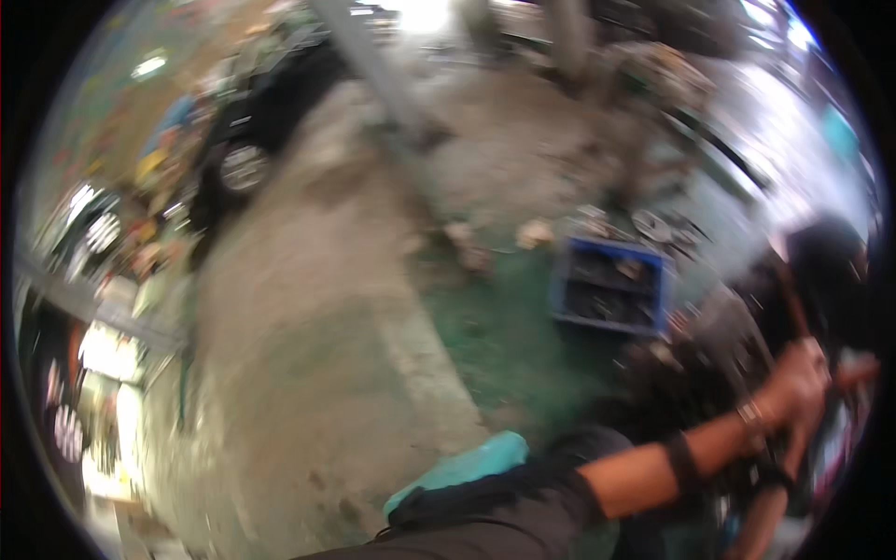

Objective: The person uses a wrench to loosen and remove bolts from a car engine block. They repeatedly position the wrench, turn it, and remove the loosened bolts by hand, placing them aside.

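My left arm reaches across to the far right, where my left hand (795, 381) is closed around the lower end of a thin reddish-brown rod (793, 301). What the rod belongs to is blurred. My right forearm (767, 511) rises from the lower edge and meets my left hand; the fingers of my right hand are hidden or smeared by motion. Dark metal machine parts (714, 345) sit just left of and beyond my hands. A black rounded shape (826, 266), too blurred to name, stands beyond them.
A blue crate (558, 285) with dark parts inside stands on the green floor. Loose metal pieces (653, 226) lie behind it. A grey post (378, 75) rises farther back. A black car (219, 168) is parked at left. Teal cloth or plastic (467, 471) shows beside my sleeve.
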The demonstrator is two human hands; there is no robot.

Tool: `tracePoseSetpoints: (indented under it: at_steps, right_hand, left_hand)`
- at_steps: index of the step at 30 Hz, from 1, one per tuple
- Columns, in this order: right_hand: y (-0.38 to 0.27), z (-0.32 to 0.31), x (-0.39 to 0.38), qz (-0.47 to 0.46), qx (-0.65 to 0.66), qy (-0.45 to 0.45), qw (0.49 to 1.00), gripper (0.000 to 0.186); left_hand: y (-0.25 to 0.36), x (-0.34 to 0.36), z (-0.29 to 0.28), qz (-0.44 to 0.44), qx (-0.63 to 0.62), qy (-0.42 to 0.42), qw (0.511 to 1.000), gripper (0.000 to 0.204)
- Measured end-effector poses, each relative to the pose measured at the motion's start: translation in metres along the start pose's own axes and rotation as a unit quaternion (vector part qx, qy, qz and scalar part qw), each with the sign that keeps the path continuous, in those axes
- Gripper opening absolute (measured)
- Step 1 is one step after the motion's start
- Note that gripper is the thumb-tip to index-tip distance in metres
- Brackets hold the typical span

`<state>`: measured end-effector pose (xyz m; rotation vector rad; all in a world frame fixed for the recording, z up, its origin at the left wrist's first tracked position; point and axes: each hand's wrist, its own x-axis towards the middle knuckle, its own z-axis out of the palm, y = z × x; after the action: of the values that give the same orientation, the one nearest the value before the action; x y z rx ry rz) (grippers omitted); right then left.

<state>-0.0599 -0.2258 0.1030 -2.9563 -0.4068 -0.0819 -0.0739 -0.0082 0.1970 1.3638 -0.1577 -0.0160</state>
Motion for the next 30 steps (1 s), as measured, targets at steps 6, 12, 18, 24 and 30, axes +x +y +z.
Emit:
tracePoseSetpoints:
  at_steps: [6,12,18,24,30]
  right_hand:
    - [-0.022,0.05,-0.065,0.026,0.049,0.052,0.997,0.016]
    - [0.015,0.073,-0.125,0.139,0.128,0.304,0.934,0.016]
    - [0.048,0.043,-0.15,0.325,0.491,0.391,0.708,0.016]
    - [0.062,0.032,-0.141,0.345,0.591,0.428,0.591,0.02]
    - [0.072,0.039,-0.142,0.379,0.597,0.463,0.535,0.018]
  left_hand:
    - [-0.023,0.004,0.009,0.097,0.071,-0.038,0.992,0.023]
    - [-0.032,0.02,0.018,-0.061,-0.027,-0.115,0.991,0.019]
    - [-0.035,0.019,0.02,-0.076,-0.058,-0.083,0.992,0.025]
    - [-0.028,0.015,0.019,-0.091,-0.037,-0.084,0.992,0.024]
    - [-0.025,0.017,0.014,-0.09,-0.057,-0.086,0.991,0.022]
